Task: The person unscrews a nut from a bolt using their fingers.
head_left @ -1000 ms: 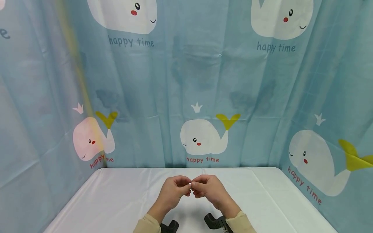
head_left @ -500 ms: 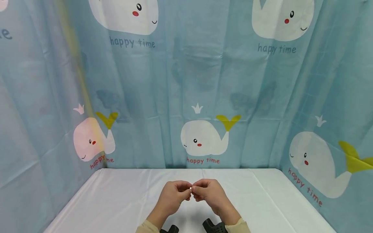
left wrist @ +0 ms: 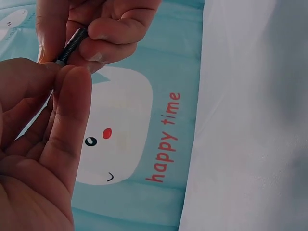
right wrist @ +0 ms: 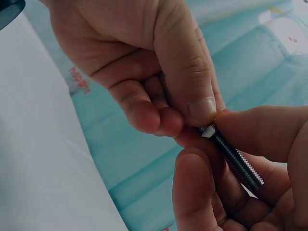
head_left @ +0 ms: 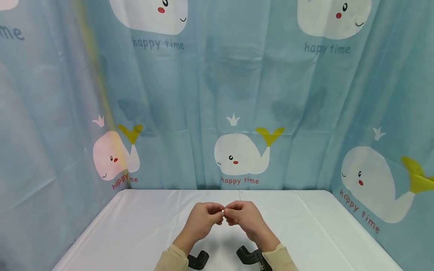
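I see the bolt [right wrist: 236, 160] held up over the desk [head_left: 118, 233], roughly midway between its left and right edges. The left hand [head_left: 199, 222] pinches the bolt's shiny end, thumb and fingertip brought together on it. The right hand [head_left: 249, 219] has its fingers curled about the threaded shaft, close beside the left. Past the desk's far edge I see a blue curtain [head_left: 190, 94] printed with whales.

Curtained booth, blue whale-print curtains [head_left: 190, 86] around a white table [head_left: 315, 229]
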`<state>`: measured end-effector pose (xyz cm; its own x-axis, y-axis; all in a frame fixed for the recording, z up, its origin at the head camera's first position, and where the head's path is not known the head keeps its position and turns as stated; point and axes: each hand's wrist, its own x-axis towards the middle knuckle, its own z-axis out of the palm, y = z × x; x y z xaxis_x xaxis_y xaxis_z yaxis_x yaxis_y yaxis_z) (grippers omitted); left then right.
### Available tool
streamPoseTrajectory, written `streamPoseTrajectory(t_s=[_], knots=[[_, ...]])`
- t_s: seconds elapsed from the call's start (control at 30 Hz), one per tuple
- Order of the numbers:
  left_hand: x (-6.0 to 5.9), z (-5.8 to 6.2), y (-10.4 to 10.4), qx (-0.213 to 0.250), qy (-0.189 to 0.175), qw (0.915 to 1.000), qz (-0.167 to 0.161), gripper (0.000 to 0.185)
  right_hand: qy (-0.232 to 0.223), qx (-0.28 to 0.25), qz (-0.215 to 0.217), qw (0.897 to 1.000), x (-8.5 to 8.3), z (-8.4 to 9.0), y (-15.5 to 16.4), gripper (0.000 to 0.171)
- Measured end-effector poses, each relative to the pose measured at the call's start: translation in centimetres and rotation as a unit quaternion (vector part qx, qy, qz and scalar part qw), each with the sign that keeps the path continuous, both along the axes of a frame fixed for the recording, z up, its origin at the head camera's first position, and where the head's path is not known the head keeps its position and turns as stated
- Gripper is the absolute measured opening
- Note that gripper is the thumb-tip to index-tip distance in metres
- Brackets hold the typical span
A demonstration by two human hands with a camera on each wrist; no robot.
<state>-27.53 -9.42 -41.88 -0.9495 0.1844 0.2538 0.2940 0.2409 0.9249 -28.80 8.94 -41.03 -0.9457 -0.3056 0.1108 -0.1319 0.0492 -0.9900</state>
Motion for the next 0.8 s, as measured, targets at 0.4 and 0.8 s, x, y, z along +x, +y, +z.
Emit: streamPoseTrajectory(t_s=[0.4,0.8], knots=[[0.8,0.9,0.3,-0.002,0.005,1.0,-0.001,0.011,-0.002,-0.011,-0.001,1.0,0.9,1.1,0.4,0.019],[0.8,0.8,0.6,0.025,0.005,0.9997,0.0,0.009,0.0,0.012,0.006,1.0,0.6,0.7,0.6,0.027]])
